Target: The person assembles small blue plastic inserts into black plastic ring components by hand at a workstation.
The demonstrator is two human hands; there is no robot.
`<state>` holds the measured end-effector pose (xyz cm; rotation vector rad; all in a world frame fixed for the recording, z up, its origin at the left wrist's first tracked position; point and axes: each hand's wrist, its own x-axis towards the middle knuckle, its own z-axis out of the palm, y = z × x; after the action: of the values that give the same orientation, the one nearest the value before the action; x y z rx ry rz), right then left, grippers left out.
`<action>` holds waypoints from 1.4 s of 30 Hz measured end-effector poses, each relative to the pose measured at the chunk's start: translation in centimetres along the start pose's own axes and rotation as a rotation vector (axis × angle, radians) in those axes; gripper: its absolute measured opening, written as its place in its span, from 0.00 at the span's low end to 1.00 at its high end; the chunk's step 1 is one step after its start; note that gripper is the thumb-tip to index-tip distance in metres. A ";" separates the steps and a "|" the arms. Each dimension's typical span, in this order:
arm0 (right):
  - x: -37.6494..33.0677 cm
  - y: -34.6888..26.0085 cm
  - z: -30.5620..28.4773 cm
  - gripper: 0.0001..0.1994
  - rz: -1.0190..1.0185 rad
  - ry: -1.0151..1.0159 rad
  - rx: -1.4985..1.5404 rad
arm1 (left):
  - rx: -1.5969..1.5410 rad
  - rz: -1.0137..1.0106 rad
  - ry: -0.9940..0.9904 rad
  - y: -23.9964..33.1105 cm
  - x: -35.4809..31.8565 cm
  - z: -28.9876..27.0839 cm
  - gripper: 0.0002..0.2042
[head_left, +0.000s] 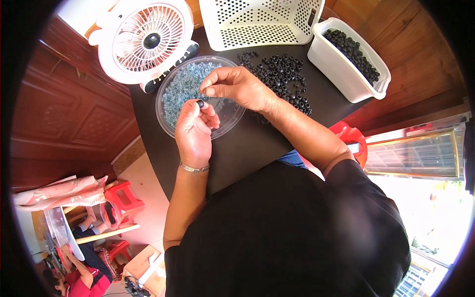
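My left hand (pixel 195 131) is closed, palm up, with a small round black piece (pixel 200 104) gripped between thumb and fingertips. Just above it, my right hand (pixel 240 89) has its thumb and forefinger in a pinch; whatever is between them is too small to make out. Both hands are over a clear round tub (pixel 228 129) that holds many small, clear bluish pieces (pixel 180 91). To the right of the tub, a loose spread of small black ring-shaped pieces (pixel 284 72) lies on the dark tabletop (pixel 237 158), partly behind my right wrist.
A pink-and-white fan (pixel 151 42) stands at the tub's far left. Along the back sit a white perforated basket (pixel 257 37) and, farther right, a white bin (pixel 341 74) filled with black pieces. Red stools (pixel 123 200) and another person (pixel 86 277) are at lower left.
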<state>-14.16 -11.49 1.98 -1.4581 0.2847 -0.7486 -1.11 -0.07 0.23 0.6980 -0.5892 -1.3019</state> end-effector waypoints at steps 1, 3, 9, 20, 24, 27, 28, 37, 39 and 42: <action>0.0 0.1 0.1 0.06 0.000 0.002 0.002 | 0.001 -0.003 -0.013 0.0 0.0 -0.1 0.09; -0.2 0.2 0.3 0.05 0.046 -0.081 0.020 | 0.010 0.008 -0.025 -0.1 0.0 0.1 0.09; -0.7 -0.3 1.3 0.05 -0.146 0.014 -0.338 | 0.021 0.031 0.008 -0.3 0.0 -0.2 0.10; -1.6 -1.6 2.4 0.10 -0.440 0.073 -0.745 | -0.033 0.027 0.002 0.0 -0.3 1.4 0.12; -2.7 -3.9 1.2 0.09 -0.460 0.040 -0.752 | 0.058 0.038 -0.136 -0.1 -0.4 1.0 0.13; -4.1 -5.6 -1.5 0.08 -0.529 0.193 -1.043 | 0.047 0.068 -0.167 -0.2 -0.4 0.8 0.10; -4.7 -6.0 -2.9 0.08 -0.421 0.269 -1.073 | 0.044 0.067 -0.164 -0.1 -0.5 0.6 0.10; -12.0 -6.1 -12.6 0.06 0.142 0.573 -0.977 | 0.006 0.060 -0.126 0.2 -0.4 0.8 0.09; -12.3 -5.7 -12.8 0.06 0.177 0.548 -0.970 | 0.021 0.051 -0.126 0.2 -0.5 0.8 0.09; -11.7 -5.1 -12.6 0.06 0.158 0.422 -1.173 | 0.026 0.043 -0.138 -0.1 -0.3 0.5 0.09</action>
<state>-31.87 -13.95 2.20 -2.3016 1.3095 -0.7814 -1.60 0.12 0.54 0.6168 -0.7302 -1.3110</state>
